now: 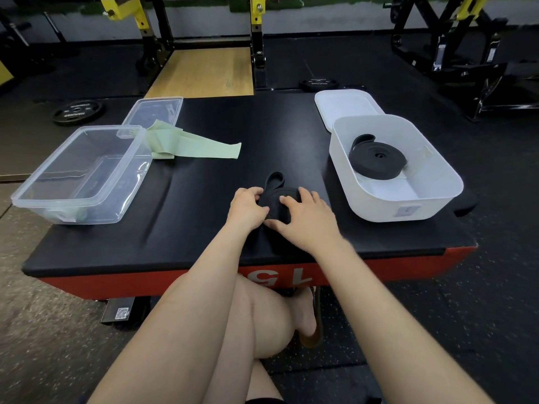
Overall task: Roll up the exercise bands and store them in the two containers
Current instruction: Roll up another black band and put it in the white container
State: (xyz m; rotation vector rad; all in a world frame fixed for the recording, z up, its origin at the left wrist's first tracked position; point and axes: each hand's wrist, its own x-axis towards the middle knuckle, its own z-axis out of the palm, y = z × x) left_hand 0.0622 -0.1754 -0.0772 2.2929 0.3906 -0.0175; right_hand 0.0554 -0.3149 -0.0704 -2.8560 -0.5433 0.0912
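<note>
Head view shows one black roll [377, 159] already in the white tub [437, 196]. My left hand [248, 207] and right hand [306, 217] pinch another black band [277, 196] on the table [189, 199], half rolled. I think the green band [192, 145] waits, and the clear box [38, 196] looks nearly empty.

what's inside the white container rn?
One rolled black band lies flat in the white container, its loose end looping out at the back left. Rest of the floor looks bare; the near wall hides the strip just behind it.
</note>
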